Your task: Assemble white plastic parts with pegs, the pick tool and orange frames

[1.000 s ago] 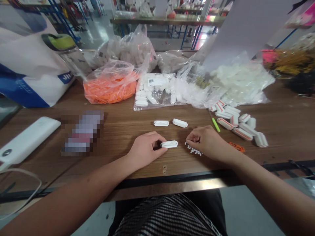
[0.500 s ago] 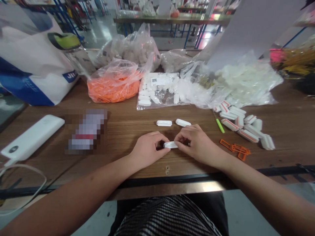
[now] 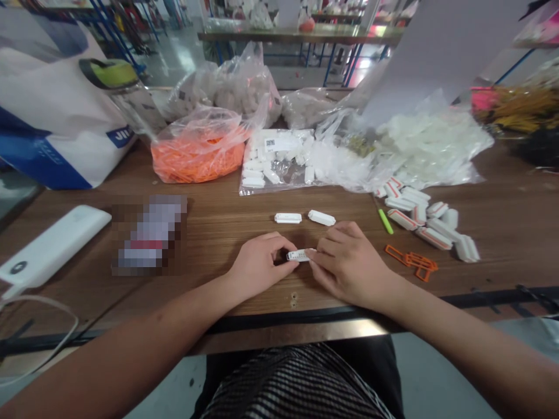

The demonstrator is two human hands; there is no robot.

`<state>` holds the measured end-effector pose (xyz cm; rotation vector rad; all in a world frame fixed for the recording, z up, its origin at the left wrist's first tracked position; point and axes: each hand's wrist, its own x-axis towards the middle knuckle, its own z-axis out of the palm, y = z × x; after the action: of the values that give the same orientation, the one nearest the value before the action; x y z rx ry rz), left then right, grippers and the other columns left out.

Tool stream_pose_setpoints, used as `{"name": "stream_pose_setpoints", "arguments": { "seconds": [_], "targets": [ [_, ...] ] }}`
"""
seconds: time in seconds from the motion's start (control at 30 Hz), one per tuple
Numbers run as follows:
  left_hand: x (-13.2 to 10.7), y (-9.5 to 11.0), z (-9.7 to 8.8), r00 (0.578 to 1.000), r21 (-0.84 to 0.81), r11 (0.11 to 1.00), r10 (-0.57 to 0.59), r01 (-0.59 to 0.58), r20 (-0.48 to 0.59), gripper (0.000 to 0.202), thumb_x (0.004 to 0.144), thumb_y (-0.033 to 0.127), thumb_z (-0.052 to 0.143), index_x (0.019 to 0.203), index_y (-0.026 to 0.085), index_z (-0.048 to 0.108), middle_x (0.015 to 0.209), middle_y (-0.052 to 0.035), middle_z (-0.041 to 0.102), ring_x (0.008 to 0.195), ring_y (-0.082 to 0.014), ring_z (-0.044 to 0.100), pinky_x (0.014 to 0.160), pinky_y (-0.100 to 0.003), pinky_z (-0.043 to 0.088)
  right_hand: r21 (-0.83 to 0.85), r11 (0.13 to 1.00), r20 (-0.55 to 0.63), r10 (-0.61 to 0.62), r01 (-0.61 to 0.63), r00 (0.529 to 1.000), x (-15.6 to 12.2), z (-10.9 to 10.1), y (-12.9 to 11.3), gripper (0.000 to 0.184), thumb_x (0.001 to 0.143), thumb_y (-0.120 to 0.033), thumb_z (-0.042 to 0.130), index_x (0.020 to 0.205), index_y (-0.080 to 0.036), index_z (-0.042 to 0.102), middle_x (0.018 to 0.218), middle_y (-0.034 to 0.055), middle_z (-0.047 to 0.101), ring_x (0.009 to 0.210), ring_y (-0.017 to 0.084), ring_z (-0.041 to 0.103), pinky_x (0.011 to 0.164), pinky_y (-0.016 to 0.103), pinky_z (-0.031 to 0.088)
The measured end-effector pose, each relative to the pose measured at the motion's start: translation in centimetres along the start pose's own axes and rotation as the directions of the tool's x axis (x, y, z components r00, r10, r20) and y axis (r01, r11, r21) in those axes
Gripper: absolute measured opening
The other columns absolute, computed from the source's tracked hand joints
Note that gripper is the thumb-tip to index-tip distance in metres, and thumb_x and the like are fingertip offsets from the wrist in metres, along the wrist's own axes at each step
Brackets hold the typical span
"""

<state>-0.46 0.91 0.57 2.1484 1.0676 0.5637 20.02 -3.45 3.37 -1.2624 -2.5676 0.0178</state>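
Between my hands is a small white plastic casing (image 3: 299, 255) with dark dots or holes along its upper face. The thumb and forefinger of my left hand (image 3: 263, 260) pinch its left end. My right hand (image 3: 345, 259) is closed at the other end, its fingertips pressed on the casing and covering that part. Just beyond lie two similar white pieces, a left one (image 3: 288, 218) lying straight and a right one (image 3: 322, 217) slightly turned. Orange plastic frames (image 3: 414, 261) lie to the right of my right hand.
A green-handled tool (image 3: 385, 222) lies beside a pile of white casings with orange strips (image 3: 434, 233). Behind stand a bag of orange parts (image 3: 198, 157), a bag of white parts (image 3: 279, 163) and a bag of translucent pieces (image 3: 428, 145). At left are a power bank (image 3: 56, 241) and a blurred-out object (image 3: 151, 233).
My right hand has turned over the casing, its fingers now lying flatter and closer together on the right end. My left hand keeps its pinch. The whole view has shifted slightly.
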Motion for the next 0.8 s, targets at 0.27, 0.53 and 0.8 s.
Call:
{"name": "stream_pose_setpoints", "arguments": {
  "seconds": [0.27,0.53,0.8],
  "targets": [
    [0.0,-0.1,-0.1,1.000,0.015,1.000,0.006,-0.006,0.002,0.009,0.078,0.025,0.069,0.087,0.022,0.070,0.072,0.0026,0.059,0.061,-0.0118,0.050,0.061,-0.025,0.040,0.267,0.907,0.109,0.306,-0.324,0.946,-1.9,-0.8,5.0,0.017,0.084,-0.028,0.061,0.071,-0.025,0.072,0.068,-0.0011,0.069,0.069,0.017,0.059,0.074,0.035,0.039],
    [0.0,-0.2,-0.1,1.000,0.016,1.000,0.016,-0.016,0.004,0.009,0.078,0.024,0.069,0.087,0.022,0.069,0.072,0.0025,0.059,0.061,-0.0118,0.050,0.062,-0.026,0.040,0.187,0.918,0.225,0.307,-0.351,0.925,-1.4,-0.1,4.0,0.013,0.080,-0.018,0.062,0.069,-0.021,0.070,0.069,0.0003,0.070,0.074,0.019,0.061,0.083,0.040,0.037],
    [0.0,-0.1,-0.1,1.000,0.008,1.000,0.013,-0.013,0.011,0.009,0.078,0.024,0.069,0.087,0.022,0.070,0.071,0.0023,0.059,0.061,-0.0120,0.050,0.060,-0.025,0.039,0.519,0.749,0.179,0.376,-0.412,0.909,-0.4,-0.2,3.0,0.013,0.078,-0.021,0.061,0.066,-0.020,0.066,0.065,-0.0008,0.064,0.059,0.012,0.056,0.062,0.028,0.041]
  ]
}}
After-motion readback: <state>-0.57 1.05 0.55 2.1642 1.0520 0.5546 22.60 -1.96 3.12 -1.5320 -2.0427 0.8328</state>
